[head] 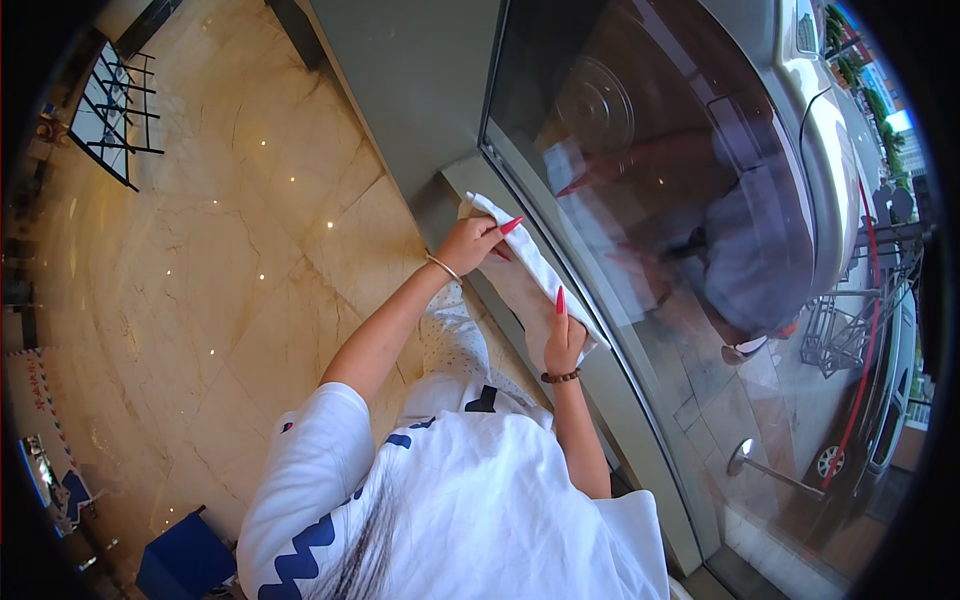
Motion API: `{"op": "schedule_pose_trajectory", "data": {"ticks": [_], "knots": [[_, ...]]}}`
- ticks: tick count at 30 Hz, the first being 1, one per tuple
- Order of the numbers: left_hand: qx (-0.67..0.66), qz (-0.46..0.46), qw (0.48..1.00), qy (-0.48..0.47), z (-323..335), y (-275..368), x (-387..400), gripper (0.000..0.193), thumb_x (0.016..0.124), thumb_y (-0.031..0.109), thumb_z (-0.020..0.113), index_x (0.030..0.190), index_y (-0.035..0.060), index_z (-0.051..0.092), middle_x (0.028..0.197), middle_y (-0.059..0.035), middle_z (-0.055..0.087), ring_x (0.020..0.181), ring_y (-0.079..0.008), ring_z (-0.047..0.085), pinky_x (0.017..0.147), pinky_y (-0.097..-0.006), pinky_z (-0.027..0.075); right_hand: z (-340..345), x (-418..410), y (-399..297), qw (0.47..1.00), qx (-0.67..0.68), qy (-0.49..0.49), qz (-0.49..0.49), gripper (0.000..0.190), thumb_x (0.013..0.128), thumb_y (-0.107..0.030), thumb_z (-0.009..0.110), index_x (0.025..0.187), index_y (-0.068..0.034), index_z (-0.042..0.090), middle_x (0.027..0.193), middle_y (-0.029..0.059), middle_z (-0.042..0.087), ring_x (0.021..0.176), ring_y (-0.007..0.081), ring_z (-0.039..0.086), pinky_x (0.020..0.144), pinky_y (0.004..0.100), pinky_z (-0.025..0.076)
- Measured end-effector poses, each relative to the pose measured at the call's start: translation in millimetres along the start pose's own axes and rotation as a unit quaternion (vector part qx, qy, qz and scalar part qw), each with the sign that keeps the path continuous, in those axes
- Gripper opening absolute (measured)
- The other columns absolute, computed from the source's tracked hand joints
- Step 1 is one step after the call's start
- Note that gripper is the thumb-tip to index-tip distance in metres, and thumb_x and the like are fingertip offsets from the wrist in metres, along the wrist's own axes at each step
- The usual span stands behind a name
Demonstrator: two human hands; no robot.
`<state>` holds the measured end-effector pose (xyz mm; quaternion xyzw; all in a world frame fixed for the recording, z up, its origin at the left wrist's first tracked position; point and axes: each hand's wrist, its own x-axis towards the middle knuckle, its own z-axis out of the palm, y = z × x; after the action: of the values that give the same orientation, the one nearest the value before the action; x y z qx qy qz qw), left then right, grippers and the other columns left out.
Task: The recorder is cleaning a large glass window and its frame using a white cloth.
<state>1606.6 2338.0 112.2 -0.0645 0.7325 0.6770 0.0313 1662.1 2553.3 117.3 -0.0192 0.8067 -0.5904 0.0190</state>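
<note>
Both hands grip a white cloth [525,300], stretched lengthwise between them and folded over along its window-side edge. My left hand [476,242] pinches the far end, its thumb lying over the folded edge. At the near end, my right hand [564,342] clasps the cloth with the thumb on top and the other fingers mostly hidden. The cloth is just above the sill [517,199], close beside a large glass pane [645,247]. Reflections of the cloth and arms show in the glass.
A grey panel [420,82] meets the window frame ahead. Polished marble floor [247,300] spreads to the left, with a black rack [120,112] far off and a blue box-like object [184,555] lower left. Beyond the glass stand parked cars, one silver [836,172].
</note>
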Motion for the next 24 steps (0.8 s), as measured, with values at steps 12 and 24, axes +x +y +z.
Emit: {"op": "schedule_pose_trajectory", "data": {"ticks": [12,24], "knots": [[0.043,0.002,0.999,0.003,10,-6,-10,0.025,0.083,0.016,0.049,0.087,-0.0058,0.059,0.076,-0.0138,0.063,0.068,-0.0185,0.062,0.063,-0.0285,0.048,-11,-7,10,0.998,-0.055,-0.007,-0.031,0.035,0.087,-0.018,0.041,0.062,0.003,0.050,0.049,0.0080,0.043,0.046,0.0157,0.039,0.045,0.0318,0.030],[0.128,-0.010,0.991,-0.041,9,4,-12,0.028,0.083,0.021,0.051,0.088,-0.0062,0.059,0.077,-0.0135,0.063,0.071,-0.0146,0.059,0.064,-0.0275,0.045,-11,-10,20,0.997,-0.069,0.027,-0.025,0.037,0.087,-0.019,0.043,0.059,0.005,0.049,0.046,0.0099,0.041,0.042,0.0153,0.035,0.043,0.0329,0.028]]}}
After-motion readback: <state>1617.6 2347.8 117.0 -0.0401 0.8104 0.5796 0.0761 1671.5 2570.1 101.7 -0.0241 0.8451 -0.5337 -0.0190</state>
